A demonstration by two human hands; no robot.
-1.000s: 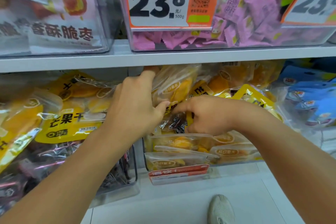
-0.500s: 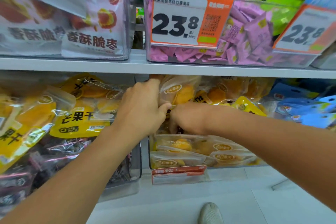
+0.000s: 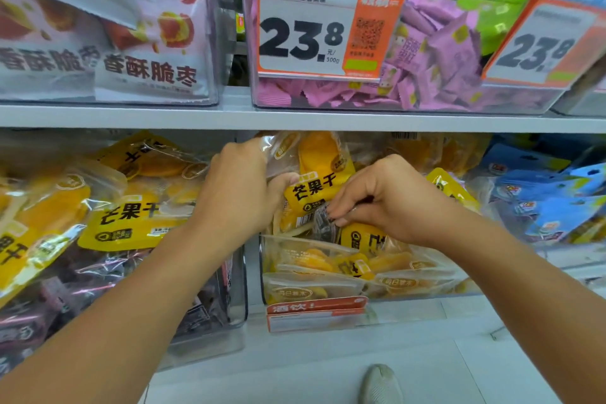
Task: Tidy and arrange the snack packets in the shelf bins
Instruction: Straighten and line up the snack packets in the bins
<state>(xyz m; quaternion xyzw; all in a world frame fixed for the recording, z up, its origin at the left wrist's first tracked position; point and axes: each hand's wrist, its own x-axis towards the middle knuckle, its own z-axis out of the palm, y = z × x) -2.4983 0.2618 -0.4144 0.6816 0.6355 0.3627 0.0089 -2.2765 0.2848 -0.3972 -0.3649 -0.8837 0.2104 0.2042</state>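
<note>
Two hands at the clear middle bin (image 3: 328,292) on the lower shelf. Left hand (image 3: 239,193): fingers curled over the top edge of an upright mango packet (image 3: 314,180), thumb pressed against its left side; packet just right of the palm, yellow label facing out. Right hand (image 3: 390,197): fingertips bunched and pinching a small dark packet (image 3: 324,226), held directly below the fingertips and touching the lower right corner of the mango packet. Below both grips, more mango packets lying flat in the bin; red-and-white label (image 3: 316,313) on its front wall. Left of the left forearm, a neighbouring bin (image 3: 210,334) with yellow mango packets on top of dark purple ones. Right of the right wrist, blue packets (image 3: 551,200). Above both hands, beyond the shelf edge (image 3: 295,121), an upper bin of pink packets (image 3: 436,52) with an orange price card (image 3: 321,26) marked 23.8, green packets (image 3: 475,0) behind them. Under the forearms, pale floor and a shoe tip (image 3: 380,385).
</note>
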